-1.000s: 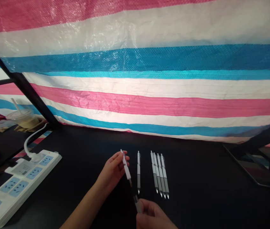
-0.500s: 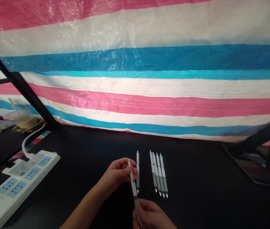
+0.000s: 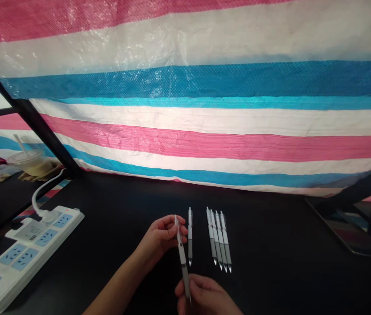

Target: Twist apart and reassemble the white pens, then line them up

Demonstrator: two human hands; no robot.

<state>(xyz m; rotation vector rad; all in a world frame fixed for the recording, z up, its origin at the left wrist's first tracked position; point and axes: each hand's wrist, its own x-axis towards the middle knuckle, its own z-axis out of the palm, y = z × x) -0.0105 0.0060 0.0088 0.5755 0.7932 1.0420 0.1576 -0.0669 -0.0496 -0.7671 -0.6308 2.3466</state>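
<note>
My left hand [image 3: 159,238] pinches the upper white end of a white and grey pen [image 3: 181,256]. My right hand [image 3: 205,297], at the bottom edge, closes its fingers round the pen's lower grey tip end. The pen is held just above the black table [image 3: 271,262]. One single pen [image 3: 190,236] lies on the table right behind it. A row of several more pens [image 3: 218,240] lies side by side a little to the right, tips toward me.
A white power strip [image 3: 24,249] with blue sockets and a plugged white cable lies at the left. A striped pink, white and blue tarp [image 3: 205,109] hangs behind the table. A drink cup [image 3: 31,162] stands far left. A dark tablet [image 3: 352,236] lies at the right.
The two pen parts held apart a second ago are now joined into one pen. My left hand moved right and down toward my right hand.
</note>
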